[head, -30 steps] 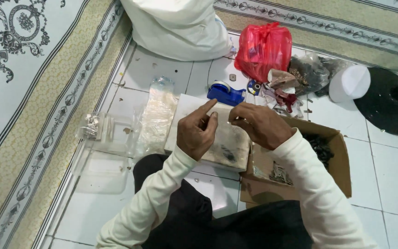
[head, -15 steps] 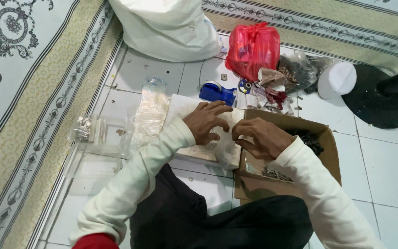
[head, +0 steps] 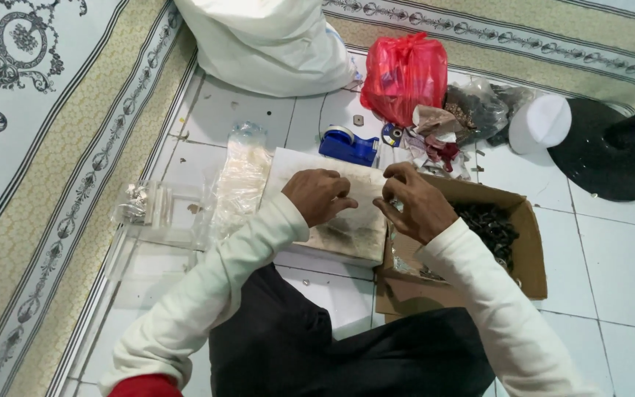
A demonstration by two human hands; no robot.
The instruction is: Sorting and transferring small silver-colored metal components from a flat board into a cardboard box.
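White slab (head: pixel 347 220), stained, is being used as the work surface, lying flat on the floor tiles with its long axis running away from the person. Left hand (head: pixel 317 195) is being curled over its middle; right hand (head: pixel 413 202) is being pinched at its right edge, beside the cardboard box (head: pixel 527 242). What is pinched cannot be told.

Both hands on a board (head: pixel 347 231): left hand (head: pixel 319 195) left, right hand (head: pixel 414 202) right. Box (head: pixel 527 254) right of it (parts inside), tape dispenser (head: pixel 348 144) beyond, plastic bags (head: pixel 238 184) left.
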